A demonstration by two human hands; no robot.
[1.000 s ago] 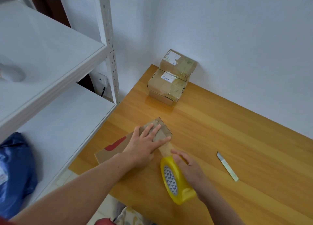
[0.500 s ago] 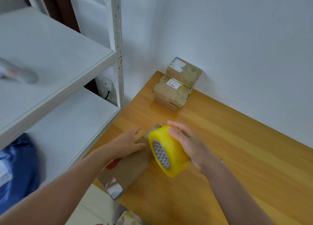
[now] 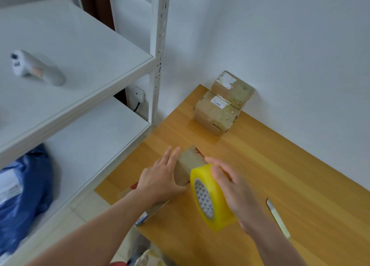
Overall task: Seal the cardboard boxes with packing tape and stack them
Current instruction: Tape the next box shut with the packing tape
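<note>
Right hand [image 3: 238, 191] grips the tape roll [image 3: 204, 199]; left hand [image 3: 160, 177] lies flat against the cardboard box [image 3: 188, 165].

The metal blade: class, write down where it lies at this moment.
In the head view, the metal blade lies flat on the wooden table at lower right, just beyond the right hand, which holds the yellow tape roll.

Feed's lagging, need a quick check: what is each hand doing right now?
Left hand: open, fingers straight against the box.
Right hand: grips the tape roll.
</note>
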